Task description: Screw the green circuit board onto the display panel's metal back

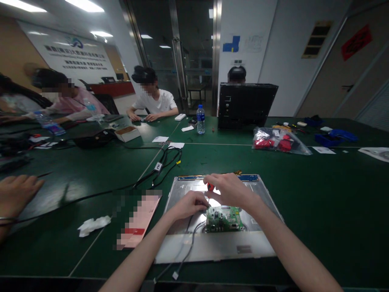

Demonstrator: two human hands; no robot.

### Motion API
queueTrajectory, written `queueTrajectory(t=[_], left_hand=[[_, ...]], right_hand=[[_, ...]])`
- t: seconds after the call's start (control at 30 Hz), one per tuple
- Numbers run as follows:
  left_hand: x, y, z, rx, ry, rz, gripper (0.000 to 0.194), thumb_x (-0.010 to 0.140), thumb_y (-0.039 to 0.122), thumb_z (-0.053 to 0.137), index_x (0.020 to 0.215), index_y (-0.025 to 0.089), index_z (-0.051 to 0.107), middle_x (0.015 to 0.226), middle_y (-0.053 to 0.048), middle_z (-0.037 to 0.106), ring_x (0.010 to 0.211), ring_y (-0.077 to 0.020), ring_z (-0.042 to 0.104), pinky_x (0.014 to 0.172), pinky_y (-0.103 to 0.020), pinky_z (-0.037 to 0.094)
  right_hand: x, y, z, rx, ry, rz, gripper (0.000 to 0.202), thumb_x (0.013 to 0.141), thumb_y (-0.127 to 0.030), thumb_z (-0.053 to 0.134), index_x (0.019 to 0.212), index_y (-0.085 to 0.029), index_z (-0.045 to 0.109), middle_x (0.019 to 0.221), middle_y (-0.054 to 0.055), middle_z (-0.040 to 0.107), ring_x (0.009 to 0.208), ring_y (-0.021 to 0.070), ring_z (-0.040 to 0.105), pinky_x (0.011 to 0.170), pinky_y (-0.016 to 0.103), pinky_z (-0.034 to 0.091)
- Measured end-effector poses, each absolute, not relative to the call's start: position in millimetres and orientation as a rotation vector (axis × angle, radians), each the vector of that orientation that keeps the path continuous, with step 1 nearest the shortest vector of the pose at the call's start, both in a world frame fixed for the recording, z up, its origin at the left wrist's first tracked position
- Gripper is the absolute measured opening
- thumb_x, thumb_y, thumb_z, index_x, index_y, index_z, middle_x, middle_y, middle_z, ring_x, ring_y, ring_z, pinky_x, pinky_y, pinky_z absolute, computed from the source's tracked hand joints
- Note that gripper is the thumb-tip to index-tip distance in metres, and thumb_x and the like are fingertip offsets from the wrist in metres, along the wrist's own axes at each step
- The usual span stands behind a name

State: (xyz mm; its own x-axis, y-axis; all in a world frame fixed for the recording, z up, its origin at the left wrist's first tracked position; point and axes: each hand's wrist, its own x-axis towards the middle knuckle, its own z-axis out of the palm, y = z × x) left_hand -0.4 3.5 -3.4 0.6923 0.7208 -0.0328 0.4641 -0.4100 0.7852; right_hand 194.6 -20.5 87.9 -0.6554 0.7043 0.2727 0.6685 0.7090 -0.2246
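The room is a bit dark. Bright lights [85, 5] shine at the upper left. White glare sits on the metal sheet [225, 244], low in the middle. The left edge looks blurry; the door [330, 81] at the right looks stretched.

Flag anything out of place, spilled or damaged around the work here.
Nothing looks spilled or plainly damaged. Two mildly untidy things: a crumpled white paper lies loose on the green table, left of the metal panel, and thin cables trail off the panel's near edge, their near ends apparently unplugged.
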Motion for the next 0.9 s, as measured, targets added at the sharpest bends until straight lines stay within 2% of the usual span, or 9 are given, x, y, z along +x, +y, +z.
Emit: queueTrajectory(t=[0.1, 0.2, 0.4, 0.6, 0.9], left_hand=[[-0.6, 4.7, -5.5, 2.095, 0.900, 0.420, 0.014, 0.074, 0.008, 0.062, 0.078, 0.016, 0.073, 0.075, -0.001, 0.070, 0.072, -0.0144, 0.062, 0.069, -0.022, 0.045], [-1.1, 5.1, -6.4, 2.110, 0.891, 0.420, 0.014, 0.075, 0.010, 0.063, 0.080, 0.017, 0.074, 0.077, -0.001, 0.071, 0.074, -0.0147, 0.062, 0.071, -0.022, 0.045], [-2.0, 4.2, -4.1, 2.112, 0.870, 0.388, 0.017, 0.076, 0.010, 0.061, 0.083, 0.017, 0.075, 0.081, -0.002, 0.072, 0.079, -0.0166, 0.063, 0.073, -0.023, 0.046], [-2.0, 5.4, -7.3, 2.092, 0.855, 0.393, 0.017, 0.076, 0.010, 0.060, 0.083, 0.017, 0.074, 0.082, -0.002, 0.071, 0.081, -0.0169, 0.062, 0.075, -0.024, 0.046], [-2.6, 4.7, -7.8, 2.087, 0.927, 0.400, 0.015, 0.075, 0.010, 0.059, 0.081, 0.014, 0.072, 0.077, -0.002, 0.069, 0.073, -0.0150, 0.060, 0.069, -0.023, 0.044]], right_hand=[[194.4, -21.4, 87.6, -1.047, -2.567, 0.172, 0.022, 0.084, -0.021, 0.056, 0.106, -0.020, 0.051, 0.092, 0.003, 0.066, 0.071, 0.0151, 0.059, 0.057, 0.025, 0.027], [193.4, -21.3, 87.7, -1.089, -2.572, 0.182, 0.023, 0.083, -0.018, 0.055, 0.105, -0.019, 0.050, 0.090, 0.003, 0.066, 0.071, 0.0149, 0.058, 0.057, 0.026, 0.026], [192.5, -20.5, 88.6, -1.144, -2.570, 0.172, 0.016, 0.086, -0.023, 0.056, 0.101, -0.020, 0.050, 0.089, 0.002, 0.066, 0.069, 0.0146, 0.058, 0.056, 0.025, 0.025], [193.7, -23.1, 89.3, -1.079, -2.572, 0.201, 0.021, 0.085, -0.021, 0.054, 0.106, -0.020, 0.050, 0.091, 0.003, 0.065, 0.070, 0.0153, 0.058, 0.057, 0.026, 0.028], [191.7, -20.5, 87.6, -1.141, -2.558, 0.194, 0.025, 0.085, -0.021, 0.056, 0.109, -0.019, 0.049, 0.092, 0.003, 0.068, 0.074, 0.0170, 0.062, 0.057, 0.025, 0.029]])
